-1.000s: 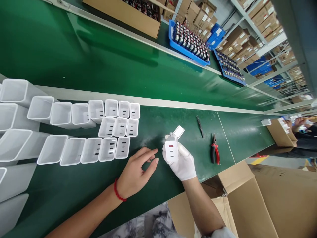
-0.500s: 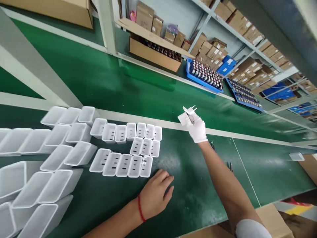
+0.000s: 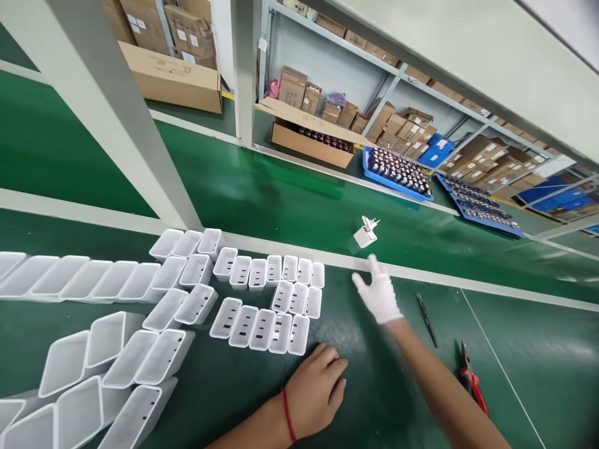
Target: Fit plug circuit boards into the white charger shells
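Gently spreading the fingers of the gloved right hand (image 3: 378,296), holding nothing, near the white adapter (image 3: 364,236) sitting beyond the pale rail (image 3: 421,272); ideally keeping clear of its prongs (image 3: 375,221), while resting the left hand (image 3: 314,391), half-open, beside slotted housings (image 3: 262,343).

From here I can't read any text: the dark print on the long brown cardboard box (image 3: 175,90) and the small white rectangular labels (image 3: 193,40) on the stacked brown cartons (image 3: 180,22) are illegible.
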A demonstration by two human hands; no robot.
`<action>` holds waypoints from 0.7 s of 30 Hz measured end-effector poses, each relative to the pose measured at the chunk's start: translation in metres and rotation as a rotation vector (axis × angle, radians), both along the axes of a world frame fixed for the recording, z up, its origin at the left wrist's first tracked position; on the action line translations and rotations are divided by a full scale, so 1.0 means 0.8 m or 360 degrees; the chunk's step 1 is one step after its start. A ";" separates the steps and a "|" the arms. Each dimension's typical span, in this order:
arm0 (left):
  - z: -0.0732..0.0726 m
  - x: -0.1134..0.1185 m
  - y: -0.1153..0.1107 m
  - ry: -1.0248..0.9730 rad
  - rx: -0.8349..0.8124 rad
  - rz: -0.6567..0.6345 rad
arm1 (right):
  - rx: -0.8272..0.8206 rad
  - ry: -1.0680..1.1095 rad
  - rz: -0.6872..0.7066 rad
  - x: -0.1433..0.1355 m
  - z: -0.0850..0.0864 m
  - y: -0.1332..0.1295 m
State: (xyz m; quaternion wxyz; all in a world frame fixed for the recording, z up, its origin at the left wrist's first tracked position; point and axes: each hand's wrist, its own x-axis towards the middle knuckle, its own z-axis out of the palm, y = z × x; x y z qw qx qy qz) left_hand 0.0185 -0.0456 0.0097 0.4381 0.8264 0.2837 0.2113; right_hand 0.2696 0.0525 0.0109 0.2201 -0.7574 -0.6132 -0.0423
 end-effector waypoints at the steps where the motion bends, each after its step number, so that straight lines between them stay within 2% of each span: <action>1: 0.000 0.000 0.000 0.0004 0.0001 0.0002 | -0.0026 -0.0025 0.0112 -0.006 -0.006 -0.024; 3: -0.001 0.000 0.000 0.0009 0.0012 0.0005 | -0.0035 -0.0108 0.0283 -0.016 -0.016 -0.063; 6: -0.002 0.000 -0.001 -0.0014 0.0070 0.0016 | 0.0039 -0.0279 0.0397 -0.019 -0.026 -0.090; 15: 0.003 0.004 -0.005 0.0125 0.0300 0.0030 | 0.0129 -0.0305 0.0393 -0.013 -0.036 -0.083; 18: 0.019 -0.003 -0.009 0.0198 0.0364 -0.0053 | 0.0135 -0.0286 0.0373 -0.015 -0.035 -0.084; 21: 0.043 -0.022 -0.013 0.0207 0.0579 -0.0055 | 0.0116 -0.0260 0.0358 -0.017 -0.032 -0.085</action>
